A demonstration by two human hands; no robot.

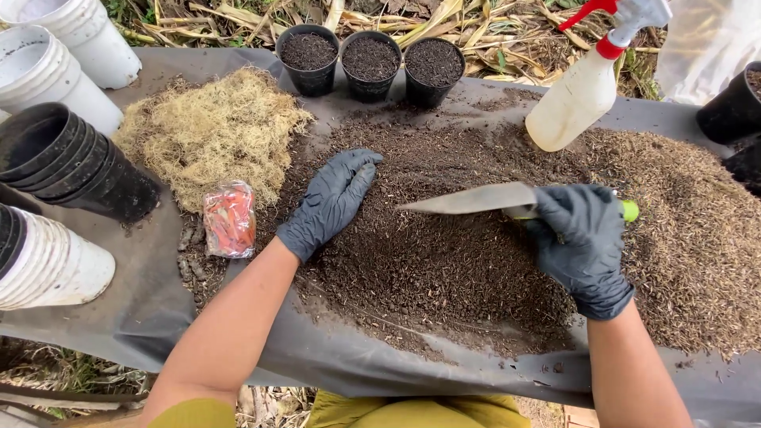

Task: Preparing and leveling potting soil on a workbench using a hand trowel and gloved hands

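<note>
Three small black plastic pots [370, 65] already sit filled behind the dark soil heap [444, 238]. Your gloved right hand [583, 246] is clenched round a green-handled metal trowel [476, 199], your left hand [329, 202] lies flat and empty on the soil; stacked black pots [71, 162] wait unfilled.

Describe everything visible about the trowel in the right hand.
The trowel has a dull grey metal blade, long and tapering to a point, with a bright green handle whose end pokes out past the right hand. That black-gloved hand grips the handle. The blade lies nearly level, point toward the left hand, just above the dark soil heap. Whether it touches the soil cannot be told.
</note>
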